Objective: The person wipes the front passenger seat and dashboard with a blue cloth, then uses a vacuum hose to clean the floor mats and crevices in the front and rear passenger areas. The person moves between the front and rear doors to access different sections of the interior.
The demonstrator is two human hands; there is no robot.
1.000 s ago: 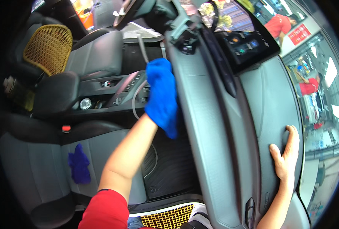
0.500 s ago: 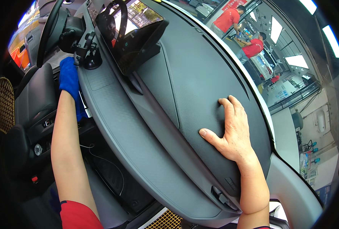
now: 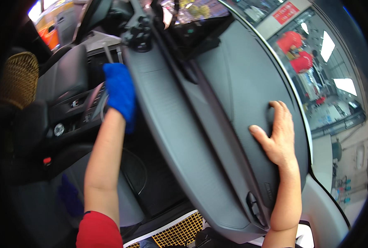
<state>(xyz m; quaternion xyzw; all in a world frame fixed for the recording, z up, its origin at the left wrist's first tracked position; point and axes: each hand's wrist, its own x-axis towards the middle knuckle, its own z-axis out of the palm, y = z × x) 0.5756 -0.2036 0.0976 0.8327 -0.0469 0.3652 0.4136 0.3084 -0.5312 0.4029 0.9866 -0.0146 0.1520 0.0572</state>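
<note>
My left hand [image 3: 116, 115] is wrapped in a blue cloth [image 3: 122, 87], which hides its fingers. The cloth hangs beside the lower edge of the grey dashboard [image 3: 171, 111], near the centre console [image 3: 93, 99]; whether it touches either one I cannot tell. On the dark dash top, my right hand [image 3: 281, 138] rests with thumb and fingers apart and nothing in it. Beyond the cloth stands a black suction-type mount [image 3: 140, 37] on the dash. A dark display screen [image 3: 196, 31] rises farther along.
Black seats [image 3: 64, 74] lie to the left, one with a woven backrest [image 3: 20, 78]. A thin white cable [image 3: 144, 175] loops in the footwell. A purple cloth [image 3: 70, 196] lies at lower left. Through the windscreen, people in red shirts [image 3: 302, 62] stand in a workshop.
The view has shifted and blurred. My left hand, with the blue cloth, has drawn back from the mount along the dashboard's lower edge. My right hand stays on the dash top.
</note>
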